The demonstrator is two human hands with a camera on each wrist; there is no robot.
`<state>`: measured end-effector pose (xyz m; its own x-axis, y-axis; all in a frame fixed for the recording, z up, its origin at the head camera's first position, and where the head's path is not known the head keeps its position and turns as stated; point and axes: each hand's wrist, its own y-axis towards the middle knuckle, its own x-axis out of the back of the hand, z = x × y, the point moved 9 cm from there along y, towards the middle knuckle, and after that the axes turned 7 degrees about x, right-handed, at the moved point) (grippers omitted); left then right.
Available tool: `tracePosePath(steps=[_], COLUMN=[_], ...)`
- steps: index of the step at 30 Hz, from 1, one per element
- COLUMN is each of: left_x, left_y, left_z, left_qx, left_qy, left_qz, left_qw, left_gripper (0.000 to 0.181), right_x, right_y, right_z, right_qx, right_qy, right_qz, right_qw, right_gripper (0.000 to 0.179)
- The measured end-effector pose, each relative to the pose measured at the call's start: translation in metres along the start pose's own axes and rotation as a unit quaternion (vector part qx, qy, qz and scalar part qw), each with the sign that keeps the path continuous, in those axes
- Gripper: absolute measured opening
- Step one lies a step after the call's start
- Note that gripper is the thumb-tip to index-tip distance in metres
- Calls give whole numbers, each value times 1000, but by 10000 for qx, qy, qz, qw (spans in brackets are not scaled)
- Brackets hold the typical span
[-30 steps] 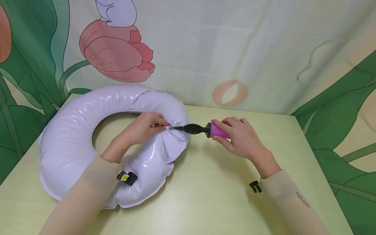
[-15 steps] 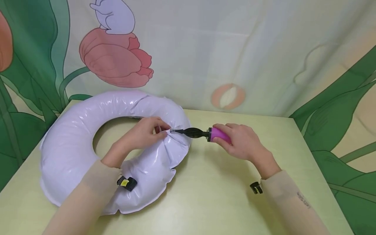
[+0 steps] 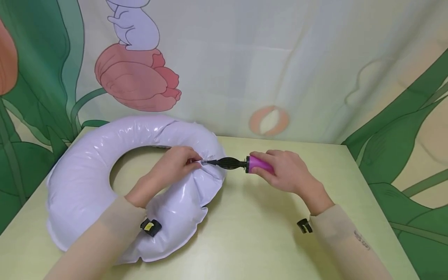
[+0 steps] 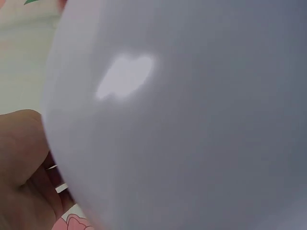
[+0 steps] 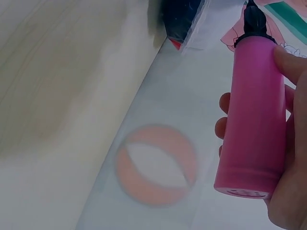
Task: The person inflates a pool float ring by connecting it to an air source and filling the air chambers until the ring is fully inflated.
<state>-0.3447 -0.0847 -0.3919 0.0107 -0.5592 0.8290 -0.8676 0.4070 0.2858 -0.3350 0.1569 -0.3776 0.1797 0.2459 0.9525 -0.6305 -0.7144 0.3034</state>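
Observation:
A pale lilac inflatable swim ring (image 3: pixel 80 175), plump but creased near its valve, lies on the left of the table. My left hand (image 3: pixel 171 165) reaches across its hole and pinches the clear valve (image 3: pixel 204 161) at the ring's right side. The black nozzle (image 3: pixel 229 163) of a hand pump meets that valve; its exact fit is too small to tell. Around the pump's pink body (image 5: pixel 254 115) my right hand (image 3: pixel 287 171) curls its fingers and thumb. In the left wrist view the ring's glossy surface (image 4: pixel 182 120) hides the left fingertips.
The light wooden table (image 3: pixel 252 233) extends beneath and right of the pump. Behind it hangs a curtain (image 3: pixel 217 77) printed with flowers and leaves. A black wrist mount (image 3: pixel 151 226) on the left sleeve is close against the ring.
The whole scene sits lower in the head view, as the camera has tilted up. Both hands keep their hold on the valve and the pump, with little movement between them.

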Motion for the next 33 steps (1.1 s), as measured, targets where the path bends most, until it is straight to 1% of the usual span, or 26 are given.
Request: tracePosePath(steps=[5, 9, 13, 17, 22, 24, 30, 33], left_x=[2, 3, 4, 6, 5, 5, 3, 2], left_y=[-1, 0, 1, 2, 2, 1, 2, 3], left_z=[-2, -3, -1, 2, 3, 2, -3, -7], left_qx=[-170, -285, -206, -122, -134, -183, -293, -195], left_qy=[8, -21, -98, -97, -55, -26, 22, 27], left_qz=[-127, -128, -99, -149, -124, -123, -120, -31], left_qw=[9998, 9995, 9997, 9998, 9998, 9998, 9995, 9998], left_gripper=[10, 10, 11, 10, 9, 9, 10, 12], right_x=[2, 5, 6, 6, 7, 7, 8, 11], right_y=[3, 8, 13, 17, 20, 21, 18, 11], right_z=[3, 7, 11, 14, 19, 21, 21, 16], right_qx=[76, 194, 316, 471, 662, 724, 663, 507], right_qy=[6, -159, -380, -576, -796, -894, -1011, -931], right_qz=[9, 35, 76, 41, -60, -64, -36, -80], right_qw=[10000, 9997, 9987, 9972, 9946, 9933, 9927, 9943], right_gripper=[50, 47, 46, 45, 44, 44, 45, 46])
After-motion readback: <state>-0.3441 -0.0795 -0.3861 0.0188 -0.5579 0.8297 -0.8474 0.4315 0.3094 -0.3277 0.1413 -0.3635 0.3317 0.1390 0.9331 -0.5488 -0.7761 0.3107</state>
